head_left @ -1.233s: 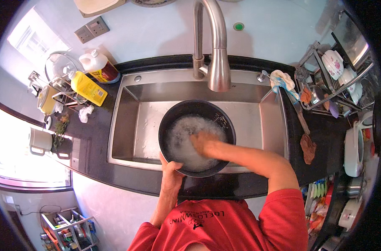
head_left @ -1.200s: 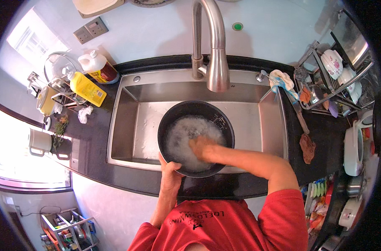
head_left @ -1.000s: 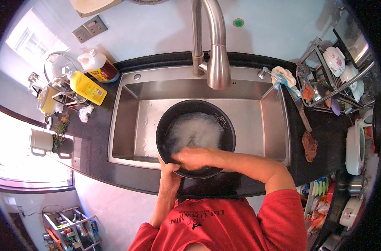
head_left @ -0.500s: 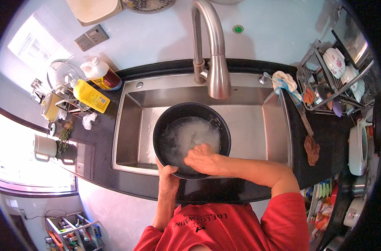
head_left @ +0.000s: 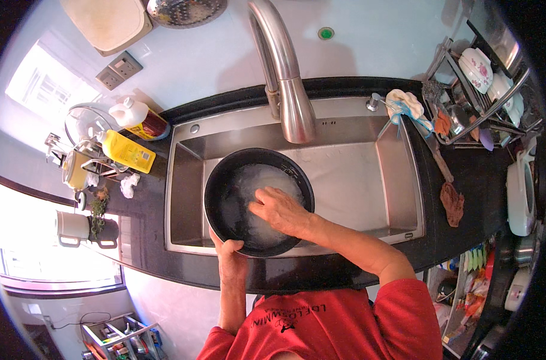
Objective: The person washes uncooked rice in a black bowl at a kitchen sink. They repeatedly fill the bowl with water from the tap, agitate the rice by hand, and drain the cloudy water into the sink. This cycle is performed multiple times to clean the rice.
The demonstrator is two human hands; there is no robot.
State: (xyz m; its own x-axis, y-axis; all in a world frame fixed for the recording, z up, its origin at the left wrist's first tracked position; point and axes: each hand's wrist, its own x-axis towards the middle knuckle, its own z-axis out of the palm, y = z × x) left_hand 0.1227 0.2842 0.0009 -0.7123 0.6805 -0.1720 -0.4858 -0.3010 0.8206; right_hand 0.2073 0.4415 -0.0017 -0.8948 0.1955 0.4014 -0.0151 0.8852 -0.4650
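Note:
A round black inner pot (head_left: 222, 174), like that of a rice cooker, tilts over the front of a steel sink (head_left: 351, 174). Inside it lies a whitish, cloudy mass (head_left: 267, 180) that looks like rice in water. My left hand (head_left: 228, 252) is closed on the pot's near-left rim, thumb over the edge. Reaching in from the right, my right hand (head_left: 279, 211) is inside the pot, over the whitish mass. Its fingers are curled in and their tips partly hidden; what they hold, if anything, does not show.
A steel faucet (head_left: 298, 114) arches over the sink behind the pot. Left on the dark counter stand a yellow bottle (head_left: 128, 151) and a large jug (head_left: 140, 119). At right are a cloth (head_left: 405, 108), a brown rag (head_left: 452, 204) and a dish rack (head_left: 483, 117) with bowls.
The view has shifted a little. My right hand has moved up and leftward within the pot, its knuckles now higher. My left hand keeps its grip on the rim.

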